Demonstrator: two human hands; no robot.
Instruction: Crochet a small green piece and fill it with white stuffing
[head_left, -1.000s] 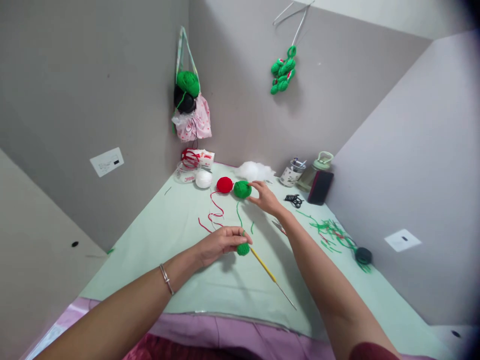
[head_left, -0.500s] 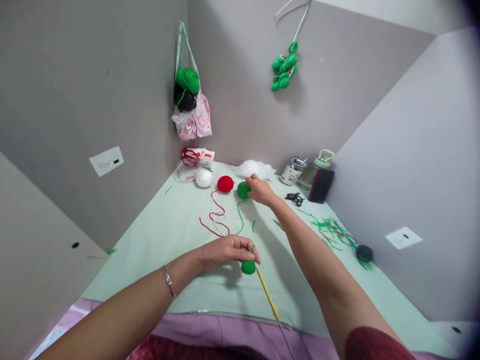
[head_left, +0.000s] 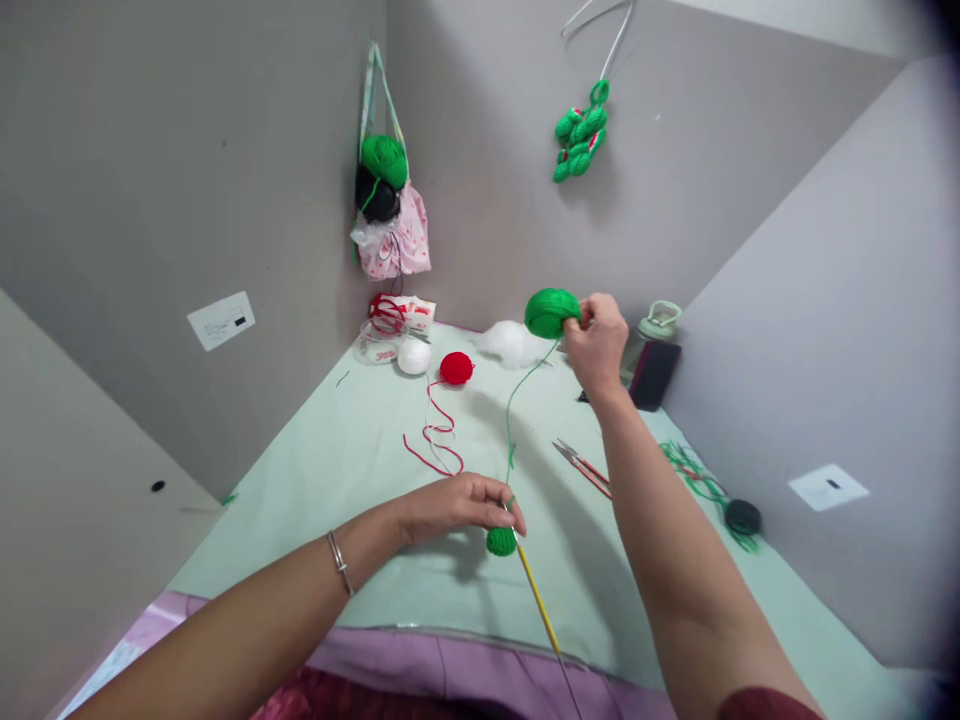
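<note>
My right hand (head_left: 598, 345) is closed on a ball of green yarn (head_left: 550, 313), held up above the table. A strand of green yarn (head_left: 510, 412) runs from the ball down to my left hand (head_left: 480, 502). Pinched in the left fingers is a small ribbed green crochet piece (head_left: 501, 542), with a yellow-handled crochet hook (head_left: 538, 598) slanting down from it toward the table's front edge. The hook's tip is hidden by the fingers. Beyond my left hand lie a red yarn ball (head_left: 456, 368) and a white yarn ball (head_left: 413, 356), their loose strands trailing forward.
Scissors (head_left: 583, 468) with red handles lie beneath my right forearm. White stuffing (head_left: 512, 343) rests at the back. On the right are a bottle (head_left: 658, 322), a dark phone-like slab (head_left: 655, 375), green yarn scraps (head_left: 694, 470) and a black roll (head_left: 742, 517). Bags and green yarn pieces hang on the walls.
My right hand has lifted the green yarn ball off the table, up and to the right, drawing the strand out. The scissors show more. My left hand stays nearly still.
</note>
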